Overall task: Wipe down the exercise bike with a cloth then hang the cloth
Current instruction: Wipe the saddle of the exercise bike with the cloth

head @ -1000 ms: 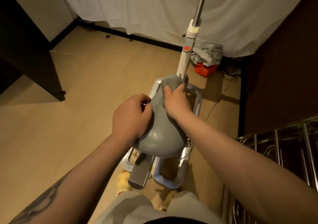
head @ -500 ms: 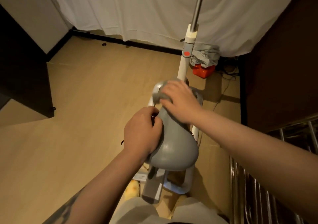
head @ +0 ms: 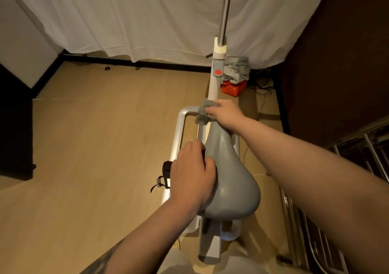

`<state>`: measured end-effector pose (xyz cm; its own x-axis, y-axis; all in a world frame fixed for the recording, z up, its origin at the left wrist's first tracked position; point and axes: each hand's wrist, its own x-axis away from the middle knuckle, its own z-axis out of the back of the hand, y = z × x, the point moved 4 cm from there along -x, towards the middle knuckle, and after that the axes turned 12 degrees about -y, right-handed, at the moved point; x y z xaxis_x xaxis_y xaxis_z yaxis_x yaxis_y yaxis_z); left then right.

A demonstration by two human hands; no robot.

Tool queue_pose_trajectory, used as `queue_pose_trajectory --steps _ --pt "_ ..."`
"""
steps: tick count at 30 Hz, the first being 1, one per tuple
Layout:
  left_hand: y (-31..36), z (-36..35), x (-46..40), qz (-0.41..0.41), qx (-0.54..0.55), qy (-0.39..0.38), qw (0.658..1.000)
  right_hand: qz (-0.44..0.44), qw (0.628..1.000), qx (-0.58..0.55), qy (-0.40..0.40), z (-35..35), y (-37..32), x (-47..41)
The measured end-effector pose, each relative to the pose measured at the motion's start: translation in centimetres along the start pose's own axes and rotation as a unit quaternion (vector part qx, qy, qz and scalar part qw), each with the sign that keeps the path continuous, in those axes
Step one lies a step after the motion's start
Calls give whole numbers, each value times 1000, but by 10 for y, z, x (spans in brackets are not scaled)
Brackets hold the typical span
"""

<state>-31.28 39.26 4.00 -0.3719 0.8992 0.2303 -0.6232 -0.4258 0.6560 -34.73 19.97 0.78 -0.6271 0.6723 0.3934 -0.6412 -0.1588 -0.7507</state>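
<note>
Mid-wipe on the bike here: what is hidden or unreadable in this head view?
- Handlebars: the bike's post runs off the top edge.
- Saddle left flank: covered by the left hand.
- Cloth: partly under the right hand, so its contact with the frame is unclear.
- Left pedal: mostly behind the left hand.
- Metal rack: cut off by the right edge.

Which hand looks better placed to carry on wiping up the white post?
The right hand. It already grips the grey cloth at the base of the white upright post. The left hand holds the grey saddle, with no cloth.
</note>
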Motion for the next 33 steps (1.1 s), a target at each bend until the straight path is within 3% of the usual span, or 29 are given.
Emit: queue_pose_trajectory --steps 3,6,10,13,15,19,21,24,27,29,33 --pt "1 1 -1 -10 5 -11 1000 -46 995 -31 88 -12 10 3" --pt "1 1 -3 -14 9 -24 1000 -56 990 -54 120 -27 16 49" --pt "-5 -3 -7 -37 38 -36 998 -87 988 109 70 -48 21 137" --pt "-9 -4 -9 -55 56 -43 996 -118 991 55 42 -42 21 136" --pt "-9 -6 -10 -88 68 -47 993 -152 985 22 80 -43 14 125" --pt "-10 -5 -5 -152 71 -66 984 -148 959 179 165 -68 4 165" --pt "-11 -6 -7 -157 76 -78 982 -117 968 156 155 -71 11 187" --pt "-12 -8 -9 -164 62 -84 981 -169 969 8 177 -64 26 185" --pt "-12 -8 -5 -181 50 -83 979 -207 940 68 262 -92 9 202" --pt "-10 -7 -4 -199 33 -78 976 -178 939 97 277 -104 4 213" --pt "-8 -8 -4 -213 10 -72 974 -196 948 -27 248 -80 26 199"
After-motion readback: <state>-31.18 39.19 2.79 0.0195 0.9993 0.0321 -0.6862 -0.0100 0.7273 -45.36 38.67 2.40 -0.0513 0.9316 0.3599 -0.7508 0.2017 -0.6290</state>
